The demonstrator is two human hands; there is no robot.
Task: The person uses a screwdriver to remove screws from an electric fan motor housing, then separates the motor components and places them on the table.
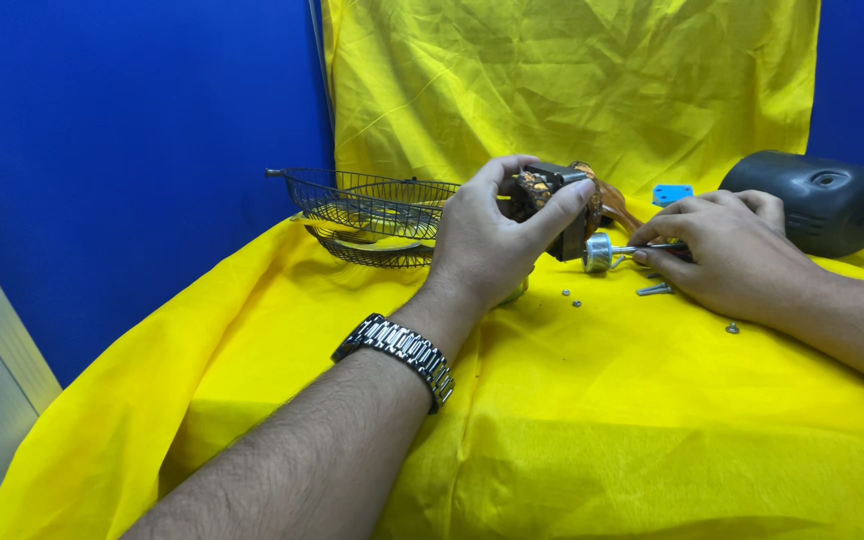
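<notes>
Steadying a small electric fan motor [555, 205] at twelve o'clock with left hand [487, 240] clamped around its body, right hand [727, 250] pinching the shaft [642, 248] at three o'clock, loose screws [572, 298] below, wire fan guard [372, 215] at ten o'clock.

No packages, labels, signs or screens appear anywhere in view.

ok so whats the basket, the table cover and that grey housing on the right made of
Basket: thin dark metal wire, an open see-through mesh. Table cover: yellow fabric, probably a light synthetic, creased with a slight sheen. Grey housing: looks like moulded plastic, matt with rounded edges.
</notes>
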